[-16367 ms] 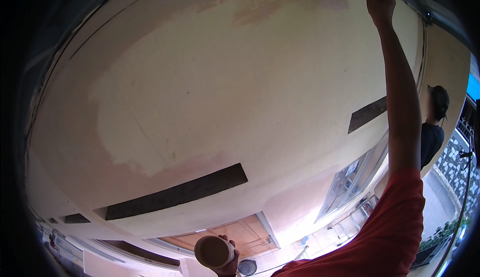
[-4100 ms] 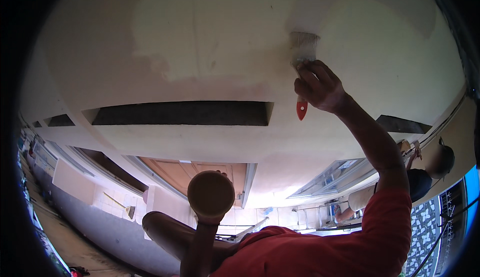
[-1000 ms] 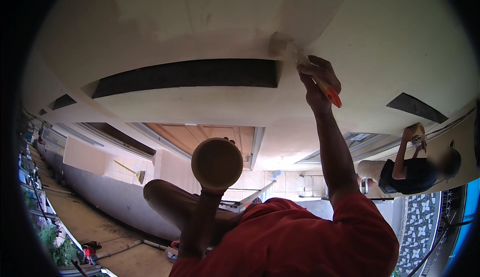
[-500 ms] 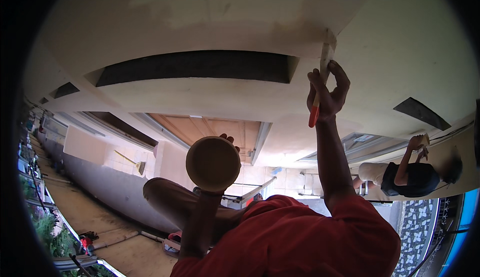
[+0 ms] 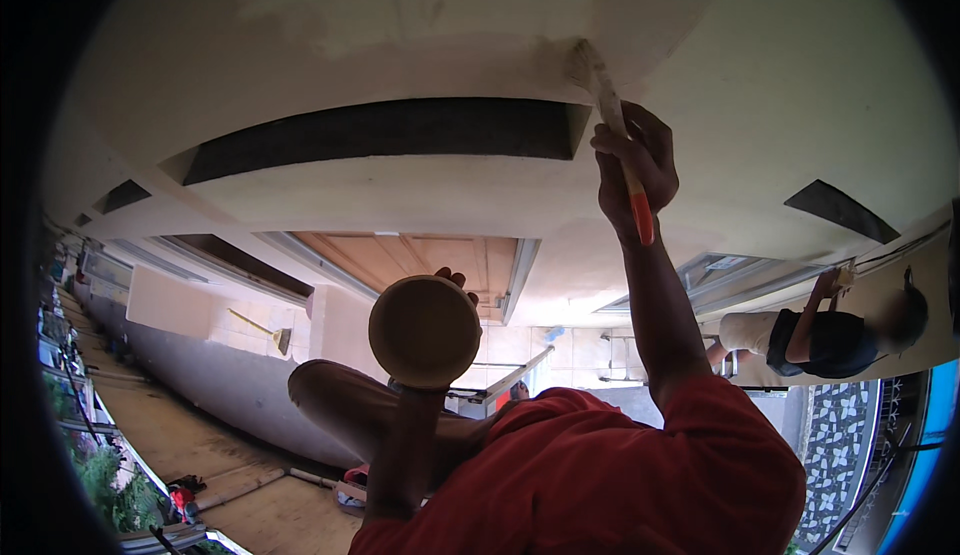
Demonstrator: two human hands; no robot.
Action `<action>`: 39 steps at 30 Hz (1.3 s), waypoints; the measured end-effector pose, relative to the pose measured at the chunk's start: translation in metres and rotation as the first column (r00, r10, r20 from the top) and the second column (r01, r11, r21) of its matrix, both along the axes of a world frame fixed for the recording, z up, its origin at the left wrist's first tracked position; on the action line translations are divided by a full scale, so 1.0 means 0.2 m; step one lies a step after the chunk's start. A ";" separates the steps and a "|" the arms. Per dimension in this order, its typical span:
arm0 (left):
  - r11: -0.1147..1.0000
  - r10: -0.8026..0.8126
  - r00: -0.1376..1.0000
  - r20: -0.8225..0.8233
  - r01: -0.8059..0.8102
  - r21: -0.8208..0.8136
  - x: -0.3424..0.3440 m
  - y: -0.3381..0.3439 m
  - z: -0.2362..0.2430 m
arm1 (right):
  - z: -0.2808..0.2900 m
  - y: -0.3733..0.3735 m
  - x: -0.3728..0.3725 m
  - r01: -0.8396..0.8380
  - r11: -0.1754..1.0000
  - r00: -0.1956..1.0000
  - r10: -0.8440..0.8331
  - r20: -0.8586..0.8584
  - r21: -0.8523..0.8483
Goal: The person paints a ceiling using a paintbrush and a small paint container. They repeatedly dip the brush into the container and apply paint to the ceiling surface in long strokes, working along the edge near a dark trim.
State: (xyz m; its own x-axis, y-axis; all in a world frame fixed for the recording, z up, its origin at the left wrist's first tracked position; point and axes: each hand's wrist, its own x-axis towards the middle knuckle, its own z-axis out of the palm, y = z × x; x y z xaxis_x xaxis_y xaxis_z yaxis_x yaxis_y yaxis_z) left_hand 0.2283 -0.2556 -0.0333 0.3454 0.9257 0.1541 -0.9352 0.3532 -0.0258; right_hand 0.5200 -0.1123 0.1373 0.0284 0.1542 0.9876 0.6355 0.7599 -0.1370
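In my right hand point(image 5: 648, 160) is a flat paintbrush point(image 5: 606, 95) with a red-ended handle, the fingers closed around it. Its bristles touch the pale wall point(image 5: 420, 15), just above the right end of a long dark slot point(image 5: 380, 133). Around the bristles the wall shows a darker, wet-looking patch. Lower down, my left hand point(image 5: 455, 278) holds a round tan tub point(image 5: 424, 333); only some fingertips show past its rim, and the rest is hidden. I cannot make out what is in the tub.
A panelled wooden door point(image 5: 420, 255) lies below the slot. Far below stand a yellow-handled broom point(image 5: 280, 338) and tiled flooring. At right, another person in a dark top point(image 5: 835, 343) works at the wall. A smaller dark opening point(image 5: 840, 211) is to the right.
My right hand has moved the brush left along the wall, and the brush now leans with its bristles to the left. My left hand and the tub have barely moved.
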 end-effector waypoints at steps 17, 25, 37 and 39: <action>0.998 -0.014 0.999 -0.044 0.016 0.060 0.03 -0.02 0.07 | -0.09 0.02 -0.47 -0.107 0.993 0.991 0.111 0.079 -0.058; 1.000 -0.005 0.999 0.037 0.004 0.020 0.02 -0.02 0.04 | 0.06 -0.12 0.15 0.275 0.959 0.955 -0.265 -0.134 0.065; 1.000 -0.011 1.000 0.008 0.012 -0.015 0.01 0.00 0.08 | 0.02 0.07 -0.38 -0.271 0.955 0.947 0.288 0.143 -0.123; 1.000 -0.003 1.000 0.030 0.004 -0.017 0.02 -0.01 0.07 | 0.07 0.11 -0.28 -0.194 0.978 0.979 0.198 0.047 -0.079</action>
State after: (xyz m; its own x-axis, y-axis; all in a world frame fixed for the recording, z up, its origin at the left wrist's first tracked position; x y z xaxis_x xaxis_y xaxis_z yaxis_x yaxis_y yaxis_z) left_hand 0.2325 -0.2579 -0.0187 0.3439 0.9271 0.1490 -0.9327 0.3556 -0.0598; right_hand 0.4634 -0.0895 0.1507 -0.0634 0.2238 0.9726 0.4832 0.8596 -0.1663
